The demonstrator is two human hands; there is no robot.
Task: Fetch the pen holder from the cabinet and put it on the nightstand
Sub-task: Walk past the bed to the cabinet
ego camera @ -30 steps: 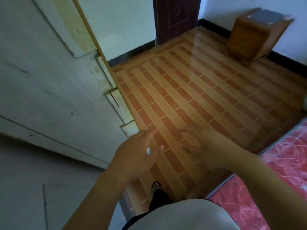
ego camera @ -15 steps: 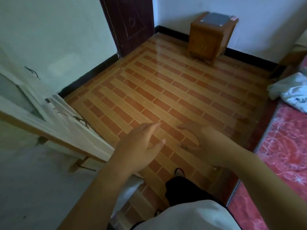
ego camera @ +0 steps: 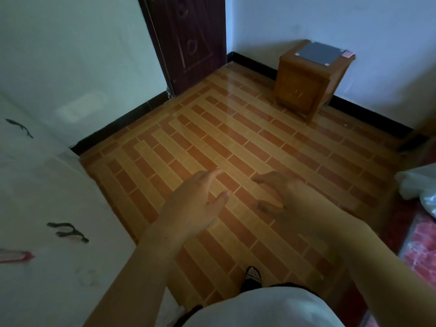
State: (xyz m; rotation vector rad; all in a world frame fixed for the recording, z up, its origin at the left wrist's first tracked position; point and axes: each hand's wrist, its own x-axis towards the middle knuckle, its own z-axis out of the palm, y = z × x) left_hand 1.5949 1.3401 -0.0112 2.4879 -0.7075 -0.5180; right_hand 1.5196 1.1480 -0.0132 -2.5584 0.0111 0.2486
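Observation:
My left hand (ego camera: 195, 204) and my right hand (ego camera: 280, 197) hover side by side over the tiled floor, fingers spread, both holding nothing. A white cabinet (ego camera: 35, 208) with dark curved handles (ego camera: 68, 232) fills the left side, its doors shut as far as I can see. The wooden nightstand (ego camera: 304, 88) stands against the far wall at upper right, with a grey flat sheet (ego camera: 316, 53) on its top. No pen holder is visible in this view.
A dark brown door (ego camera: 188, 43) is at the top centre. A bed with a red cover (ego camera: 420, 251) and white bundles (ego camera: 417, 185) lies at the right edge. Orange brick-pattern floor (ego camera: 224, 138) stretches between me and the nightstand. My shoe (ego camera: 252, 277) shows below.
The view has swung from the cabinet's open door toward the room; the nightstand moved from top right toward centre-right. Both hands stay raised and empty in front of me.

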